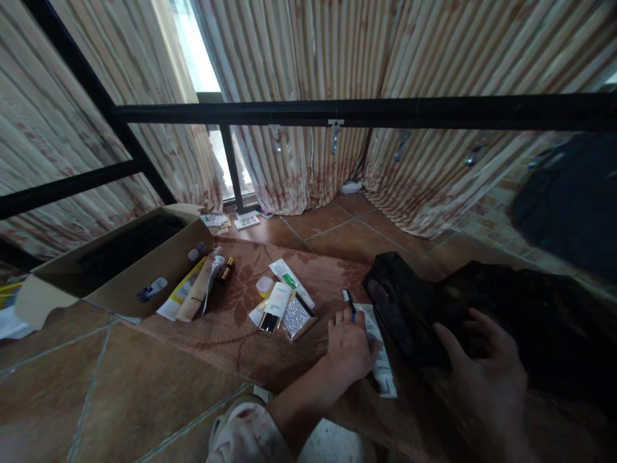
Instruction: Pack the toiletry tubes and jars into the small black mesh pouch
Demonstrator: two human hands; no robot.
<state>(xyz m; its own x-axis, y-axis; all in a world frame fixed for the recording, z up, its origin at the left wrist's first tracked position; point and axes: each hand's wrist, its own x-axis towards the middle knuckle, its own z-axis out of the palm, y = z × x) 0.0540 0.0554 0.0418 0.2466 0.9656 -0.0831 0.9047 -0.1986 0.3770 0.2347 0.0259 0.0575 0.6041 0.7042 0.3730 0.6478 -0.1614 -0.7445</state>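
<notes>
My left hand [351, 344] reaches down to the cloth with its fingers closed around a slim dark stick-like item [346, 297] with a pale band and a bit of blue. Partly under that hand lies a white squeeze tube [384, 373]. At the right, my right hand [491, 370] is at a black bag [405, 308], thumb and fingers apart against the dark fabric. The bag's inside is too dark to make out. Left of my left hand are a glittery silver square case [297, 316], a white bottle with a black cap [276, 305] and a white-green tube [292, 281].
An open cardboard box [144, 276] with something black inside stands at the left. Beside it lie several tubes [193, 296] and a small gold-capped bottle [225, 269]. A black metal rail [289, 114] crosses before the curtains [308, 58]. Brown cloth [226, 334] covers the work surface.
</notes>
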